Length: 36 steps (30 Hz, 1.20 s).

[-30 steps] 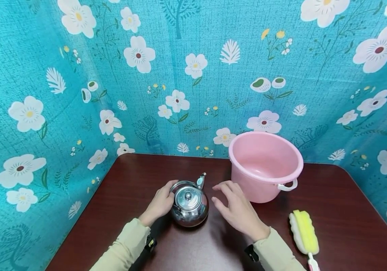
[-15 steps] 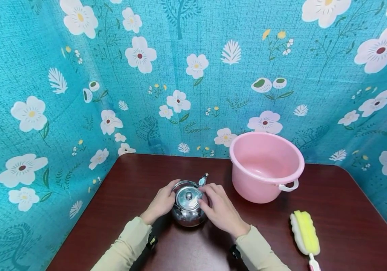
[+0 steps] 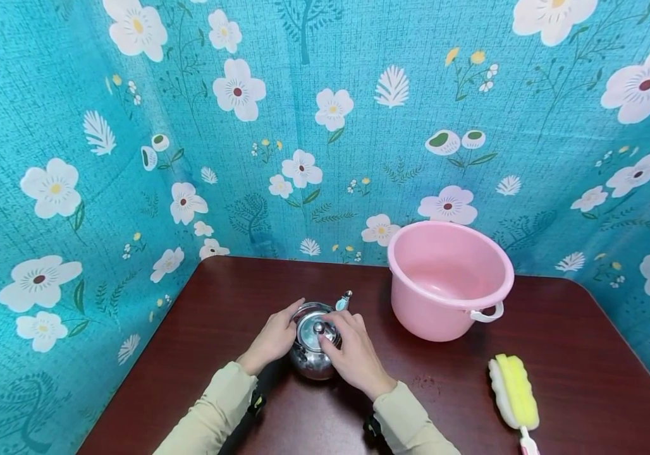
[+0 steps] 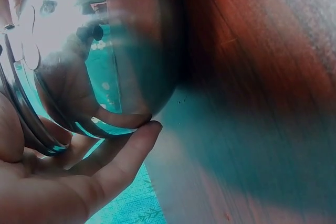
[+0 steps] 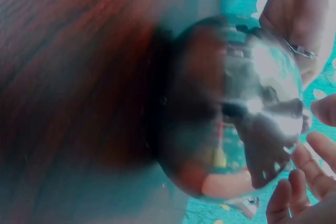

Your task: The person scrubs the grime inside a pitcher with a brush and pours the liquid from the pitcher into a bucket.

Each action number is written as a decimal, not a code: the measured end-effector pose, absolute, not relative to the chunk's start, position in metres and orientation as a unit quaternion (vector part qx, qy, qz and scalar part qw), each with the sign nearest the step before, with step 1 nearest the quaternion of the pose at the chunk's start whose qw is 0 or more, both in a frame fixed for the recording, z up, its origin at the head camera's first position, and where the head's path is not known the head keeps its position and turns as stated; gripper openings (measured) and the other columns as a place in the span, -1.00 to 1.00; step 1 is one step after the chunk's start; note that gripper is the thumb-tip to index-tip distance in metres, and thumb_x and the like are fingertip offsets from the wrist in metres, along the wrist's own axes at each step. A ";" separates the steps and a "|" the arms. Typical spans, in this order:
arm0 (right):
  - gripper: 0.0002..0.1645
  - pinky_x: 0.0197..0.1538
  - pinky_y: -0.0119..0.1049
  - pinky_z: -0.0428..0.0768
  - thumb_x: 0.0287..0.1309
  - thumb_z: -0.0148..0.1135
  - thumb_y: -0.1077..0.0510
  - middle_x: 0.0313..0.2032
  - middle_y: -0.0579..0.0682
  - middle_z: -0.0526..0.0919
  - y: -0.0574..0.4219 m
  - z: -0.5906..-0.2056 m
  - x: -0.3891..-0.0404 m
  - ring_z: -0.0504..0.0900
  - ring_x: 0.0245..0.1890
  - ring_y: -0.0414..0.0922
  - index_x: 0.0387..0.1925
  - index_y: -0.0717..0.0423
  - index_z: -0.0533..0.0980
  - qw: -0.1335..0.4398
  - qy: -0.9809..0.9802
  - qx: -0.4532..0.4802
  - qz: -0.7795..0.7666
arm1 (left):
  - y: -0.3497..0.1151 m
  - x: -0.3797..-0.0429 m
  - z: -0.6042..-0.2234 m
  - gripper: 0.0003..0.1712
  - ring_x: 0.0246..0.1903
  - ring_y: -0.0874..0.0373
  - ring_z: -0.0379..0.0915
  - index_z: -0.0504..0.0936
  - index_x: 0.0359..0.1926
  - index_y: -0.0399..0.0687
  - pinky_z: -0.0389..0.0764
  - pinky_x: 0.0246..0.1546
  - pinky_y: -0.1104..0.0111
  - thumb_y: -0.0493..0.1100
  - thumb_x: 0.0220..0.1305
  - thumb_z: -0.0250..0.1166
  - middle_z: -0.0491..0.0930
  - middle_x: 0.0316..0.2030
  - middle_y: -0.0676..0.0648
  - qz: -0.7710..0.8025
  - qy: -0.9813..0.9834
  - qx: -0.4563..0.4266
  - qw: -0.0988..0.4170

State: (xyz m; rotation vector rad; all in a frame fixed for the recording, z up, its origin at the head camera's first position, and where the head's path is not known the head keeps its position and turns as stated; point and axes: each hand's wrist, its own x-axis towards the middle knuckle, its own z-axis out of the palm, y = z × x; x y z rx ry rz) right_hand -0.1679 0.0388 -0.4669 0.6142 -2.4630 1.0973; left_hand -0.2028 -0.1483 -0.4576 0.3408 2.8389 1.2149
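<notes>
A shiny steel kettle (image 3: 310,368) stands upright on the dark wooden table, its spout (image 3: 344,301) pointing away to the right. My left hand (image 3: 270,341) grips the handle (image 4: 29,114) at the kettle's left side; in the left wrist view one fingertip touches the round body (image 4: 131,61). Over the lid (image 3: 308,330) hovers my right hand (image 3: 357,355), thumb and fingers parted on either side of the knob (image 3: 318,327). The right wrist view shows a small gap between the knob (image 5: 306,121) and those fingers (image 5: 321,148). The lid sits on the kettle.
A pink bucket (image 3: 430,316) with a white handle (image 3: 487,313) stands at the back right of the table (image 3: 234,284). Nearer, on the right, lies a yellow and white sponge brush (image 3: 515,392). A blue flowered cloth (image 3: 279,208) hangs behind the table.
My right hand has moved left, from beside the bucket to over the kettle's lid. The left hand keeps its grip on the handle, and the kettle stays in place.
</notes>
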 end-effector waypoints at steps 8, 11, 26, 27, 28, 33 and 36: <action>-0.63 -0.14 -0.33 0.44 0.08 0.32 0.12 -0.03 -0.13 0.63 0.031 -0.474 -0.170 0.34 -0.21 -0.21 -0.03 0.02 0.60 0.198 -0.874 0.214 0.390 | -0.148 -0.203 -0.457 -0.40 0.26 -0.04 0.38 0.33 0.37 -0.21 0.39 0.27 0.06 -0.37 0.29 -0.07 0.44 0.27 -0.21 0.390 0.913 0.116 0.015; -0.62 -0.13 -0.33 0.46 0.07 0.34 0.11 -0.02 -0.14 0.63 0.031 -0.474 -0.170 0.34 -0.20 -0.22 -0.02 0.00 0.60 0.194 -0.875 0.208 0.392 | -0.148 -0.203 -0.458 -0.40 0.27 -0.04 0.37 0.32 0.38 -0.21 0.38 0.28 0.05 -0.37 0.31 -0.07 0.43 0.28 -0.21 0.389 0.914 0.115 0.020; -0.70 -0.11 -0.27 0.47 0.09 0.34 0.06 -0.02 -0.11 0.60 0.029 -0.479 -0.173 0.37 -0.15 -0.18 -0.11 0.02 0.65 0.198 -0.872 0.181 0.409 | -0.148 -0.205 -0.458 -0.41 0.26 -0.06 0.38 0.32 0.38 -0.19 0.38 0.27 0.04 -0.37 0.31 -0.06 0.44 0.27 -0.22 0.381 0.918 0.105 0.027; -0.71 -0.12 -0.27 0.46 0.09 0.35 0.05 -0.02 -0.11 0.60 0.029 -0.479 -0.173 0.36 -0.15 -0.18 -0.12 0.01 0.66 0.199 -0.872 0.179 0.410 | -0.148 -0.205 -0.459 -0.41 0.26 -0.06 0.38 0.32 0.38 -0.20 0.39 0.27 0.04 -0.38 0.31 -0.06 0.44 0.27 -0.23 0.378 0.919 0.107 0.026; -0.72 -0.13 -0.27 0.46 0.10 0.35 0.05 -0.02 -0.11 0.60 0.029 -0.480 -0.173 0.36 -0.16 -0.19 -0.12 -0.01 0.66 0.200 -0.872 0.177 0.411 | -0.148 -0.205 -0.459 -0.41 0.26 -0.06 0.38 0.32 0.38 -0.19 0.39 0.27 0.04 -0.37 0.31 -0.07 0.44 0.27 -0.23 0.379 0.919 0.106 0.027; -0.73 -0.16 -0.28 0.44 0.12 0.34 0.03 0.00 -0.11 0.60 0.029 -0.484 -0.173 0.33 -0.18 -0.19 -0.12 -0.04 0.66 0.201 -0.872 0.175 0.410 | -0.148 -0.205 -0.460 -0.40 0.27 -0.05 0.37 0.31 0.39 -0.18 0.40 0.26 0.05 -0.37 0.32 -0.07 0.44 0.27 -0.22 0.384 0.917 0.105 0.031; -0.73 -0.15 -0.29 0.43 0.12 0.33 0.01 0.00 -0.11 0.59 0.029 -0.484 -0.173 0.32 -0.17 -0.19 -0.12 -0.05 0.66 0.203 -0.874 0.172 0.406 | -0.148 -0.206 -0.460 -0.40 0.27 -0.03 0.37 0.31 0.39 -0.17 0.40 0.27 0.06 -0.36 0.32 -0.08 0.44 0.28 -0.21 0.385 0.916 0.105 0.030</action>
